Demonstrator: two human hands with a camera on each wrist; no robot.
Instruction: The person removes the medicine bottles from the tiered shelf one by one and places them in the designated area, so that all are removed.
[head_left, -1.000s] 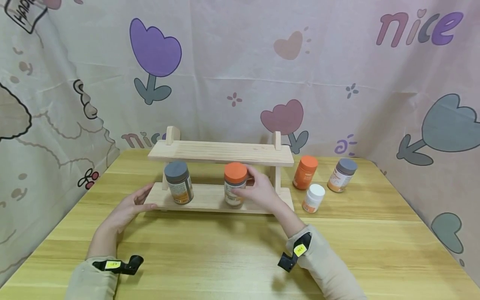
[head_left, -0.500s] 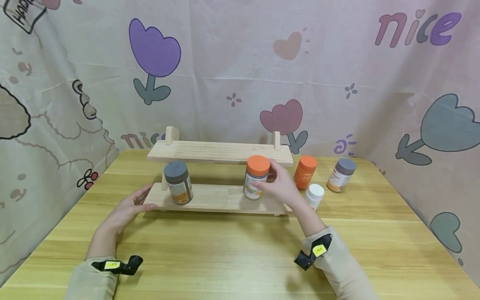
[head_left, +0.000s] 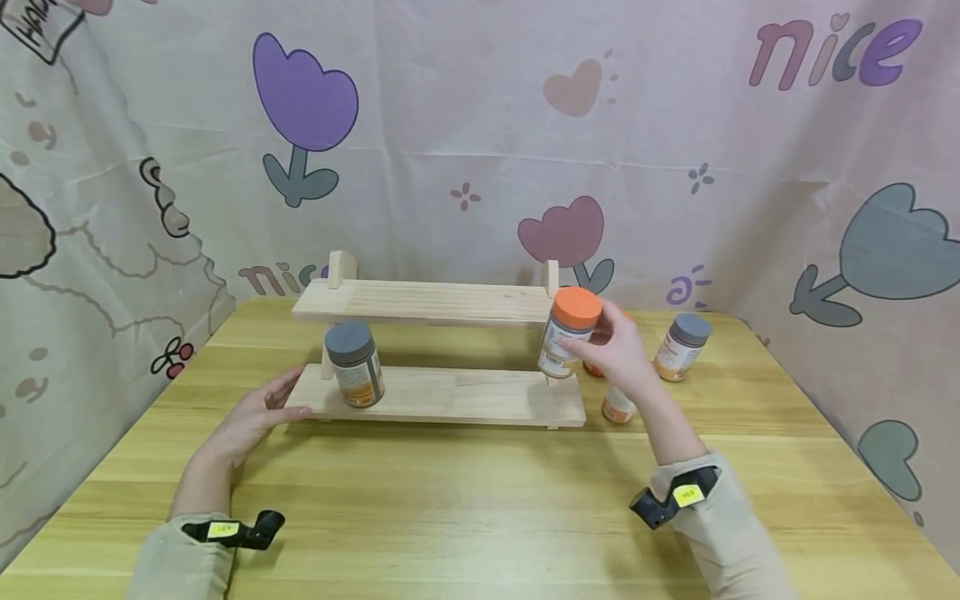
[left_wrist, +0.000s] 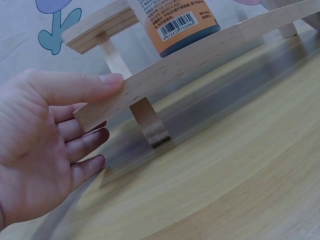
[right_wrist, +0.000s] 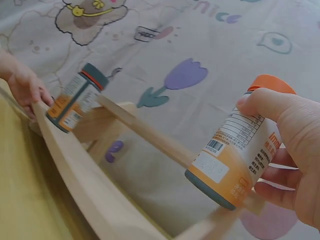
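My right hand (head_left: 626, 354) holds a supplement bottle (head_left: 557, 346) with an orange lid, thumb on one side and fingers on the other. The bottle is raised and slightly tilted, overlapping the right end of the two-tier wooden shelf (head_left: 457, 396) in the head view. At the left end, my left hand (head_left: 251, 417) grips the lower board, its thumb (left_wrist: 107, 86) on the front edge and the other fingers behind and below. A grey-lidded bottle (head_left: 357, 367) stands upright on the left part of that board.
Right of the shelf, a small white bottle (head_left: 618, 407) and another grey-lidded bottle (head_left: 681, 350) stand on the wooden table (head_left: 450, 517). An orange bottle (head_left: 592, 368) there is mostly hidden behind my right hand. A patterned cloth (head_left: 450, 100) hangs behind.
My right hand has lifted the orange-lidded bottle off the lower board and carried it right and up. My left hand stays at the shelf's left end.
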